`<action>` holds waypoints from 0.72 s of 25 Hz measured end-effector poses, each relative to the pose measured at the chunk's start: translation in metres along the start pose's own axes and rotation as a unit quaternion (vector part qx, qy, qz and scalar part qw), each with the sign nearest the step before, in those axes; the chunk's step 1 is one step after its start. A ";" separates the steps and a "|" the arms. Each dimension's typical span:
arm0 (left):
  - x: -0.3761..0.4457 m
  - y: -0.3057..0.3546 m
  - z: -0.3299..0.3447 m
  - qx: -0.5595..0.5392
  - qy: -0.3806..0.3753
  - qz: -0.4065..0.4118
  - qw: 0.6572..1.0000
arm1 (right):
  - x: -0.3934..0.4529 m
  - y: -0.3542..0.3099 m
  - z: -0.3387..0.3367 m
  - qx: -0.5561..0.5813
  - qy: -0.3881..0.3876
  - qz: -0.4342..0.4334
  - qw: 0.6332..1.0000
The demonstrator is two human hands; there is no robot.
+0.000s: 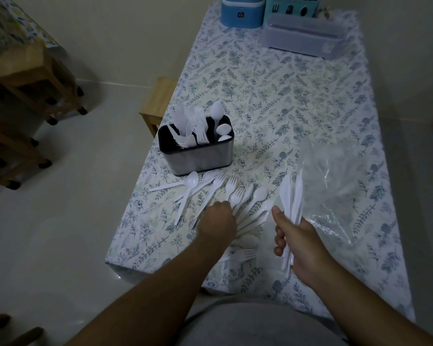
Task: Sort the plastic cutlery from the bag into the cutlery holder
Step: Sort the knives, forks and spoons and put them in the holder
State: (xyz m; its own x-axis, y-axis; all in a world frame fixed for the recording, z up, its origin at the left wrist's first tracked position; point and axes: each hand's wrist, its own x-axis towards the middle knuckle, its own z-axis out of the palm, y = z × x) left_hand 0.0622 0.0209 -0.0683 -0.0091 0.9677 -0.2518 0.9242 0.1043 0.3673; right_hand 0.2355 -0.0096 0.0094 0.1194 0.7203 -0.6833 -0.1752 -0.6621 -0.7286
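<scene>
Several white knives [292, 196] stand bunched in the right hand [301, 242], fingers wrapped tight around them. The left hand [218, 222] presses down on loose forks and spoons [238, 196] near the holder [198, 148]; its fingers are hidden.

Right hand [301, 242] grips bundle of knives [292, 196]; left hand [218, 221] on loose cutlery [238, 196], holder [198, 148] at 11 o'clock on bench [273, 96].

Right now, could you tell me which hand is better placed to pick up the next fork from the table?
The left hand. It already rests on the loose forks and spoons spread before the cutlery holder, with nothing visibly held. The right hand is closed around a bundle of knives, so its grip is occupied.
</scene>
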 end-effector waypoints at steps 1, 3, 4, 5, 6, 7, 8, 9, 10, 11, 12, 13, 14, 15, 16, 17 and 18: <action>0.000 0.000 0.000 0.013 -0.002 0.008 1.000 | 0.000 0.001 0.000 0.002 0.000 0.000 1.000; 0.000 0.002 -0.002 0.040 -0.013 0.014 0.999 | 0.001 0.001 0.000 -0.002 -0.002 -0.003 1.000; 0.003 0.004 -0.004 0.052 -0.021 0.015 0.998 | 0.002 0.001 0.000 -0.005 -0.002 -0.004 1.000; 0.005 0.006 -0.005 0.063 -0.031 0.017 0.997 | 0.002 0.001 0.001 -0.007 -0.002 -0.004 1.000; 0.008 0.007 -0.009 0.071 -0.041 0.018 0.996 | 0.002 0.001 0.001 -0.007 -0.003 -0.003 1.000; 0.010 0.008 -0.013 0.073 -0.054 0.018 0.996 | 0.002 0.001 0.002 -0.006 -0.004 -0.001 1.000; 0.011 0.007 -0.017 0.065 -0.064 0.016 0.996 | 0.002 0.001 0.003 -0.003 -0.005 0.002 1.000; 0.012 0.005 -0.021 0.048 -0.071 0.013 0.996 | 0.002 0.001 0.002 0.001 -0.006 0.004 1.000; 0.011 0.002 -0.024 0.018 -0.071 0.006 0.997 | 0.001 0.001 0.002 0.004 -0.005 0.006 1.000; 0.008 -0.001 -0.028 -0.028 -0.065 -0.007 0.997 | 0.001 0.002 0.001 0.005 -0.005 0.008 1.000; 0.002 -0.003 -0.031 -0.090 -0.052 -0.027 0.994 | 0.001 0.002 0.001 0.004 -0.006 0.007 1.000; -0.008 -0.003 -0.035 -0.161 -0.039 -0.048 0.985 | 0.000 0.002 0.001 0.000 -0.010 0.005 1.000; -0.019 0.000 -0.038 -0.226 -0.035 -0.057 0.972 | 0.001 0.003 0.002 -0.004 -0.015 0.004 1.000; -0.031 0.005 -0.041 -0.280 -0.043 -0.046 0.958 | 0.001 0.004 0.004 -0.009 -0.025 0.007 1.000; -0.042 0.011 -0.045 -0.317 -0.058 -0.016 0.946 | 0.001 0.006 0.006 -0.013 -0.037 0.012 0.999; -0.053 0.015 -0.047 -0.338 -0.069 0.026 0.938 | 0.000 0.008 0.010 -0.021 -0.051 0.017 0.998; -0.061 0.018 -0.048 -0.342 -0.072 0.070 0.934 | 0.000 0.009 0.013 -0.036 -0.059 0.016 0.997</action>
State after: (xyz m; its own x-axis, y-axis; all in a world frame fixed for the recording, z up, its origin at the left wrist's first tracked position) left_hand 0.0610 -0.0249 -0.0032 0.1906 0.9474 -0.2570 0.4511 0.1480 0.8801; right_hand 0.2209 -0.0128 0.0029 -0.0021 0.7149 -0.6992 -0.1052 -0.6955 -0.7108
